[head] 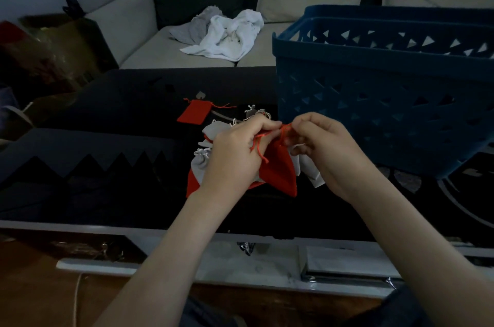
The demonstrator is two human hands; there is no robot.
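The red pouch (282, 171) is hanging between both hands over the table (120, 102), centre, left of the basket (374, 112). Its long axis is running far to near, mouth pointing far and up, base near. The left hand (232, 158) and the right hand (320, 145) are each pinching the cord (285, 129) at the mouth, fingers curled. The cord is lying between the fingertips, both hands equally close; pulling apart, left and right, looks due.

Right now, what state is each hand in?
Left hand: pinches the drawstring of the red pouch.
Right hand: pinches the same drawstring at the pouch mouth.
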